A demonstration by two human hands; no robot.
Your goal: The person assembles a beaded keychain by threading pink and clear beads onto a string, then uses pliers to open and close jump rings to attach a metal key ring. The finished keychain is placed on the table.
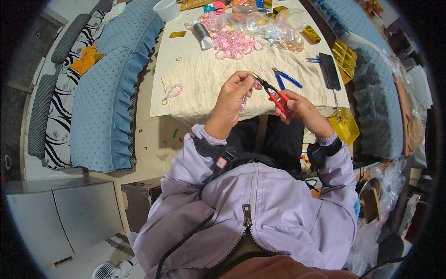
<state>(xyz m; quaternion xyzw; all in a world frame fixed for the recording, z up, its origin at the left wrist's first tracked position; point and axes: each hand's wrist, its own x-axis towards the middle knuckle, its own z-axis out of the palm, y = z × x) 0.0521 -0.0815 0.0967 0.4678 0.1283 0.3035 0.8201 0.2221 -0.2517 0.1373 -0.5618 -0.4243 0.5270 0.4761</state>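
Over the table's near edge, my left hand point(238, 93) pinches a beaded bracelet point(243, 103), whose pink and clear beads hang below the fingers. My right hand point(297, 108) is wrapped round the red handles of a pair of pliers point(278, 98). The dark jaws of the pliers reach to my left fingertips; what lies between them is too small to make out. Just beyond my right hand lie blue-handled cutters point(287, 79), spread apart. A small pink bead piece point(262, 69) is near their tips. Another beaded bracelet point(174, 91) rests on the cloth at the left.
Pink beaded bracelets point(234, 44) are heaped at the table's far middle, beside a grey thread spool point(202, 35) and clear plastic bags point(278, 25). A phone point(329, 71) lies at the right edge. A white tub point(166, 9) stands far left. Blue-covered sofas point(104, 102) flank the table.
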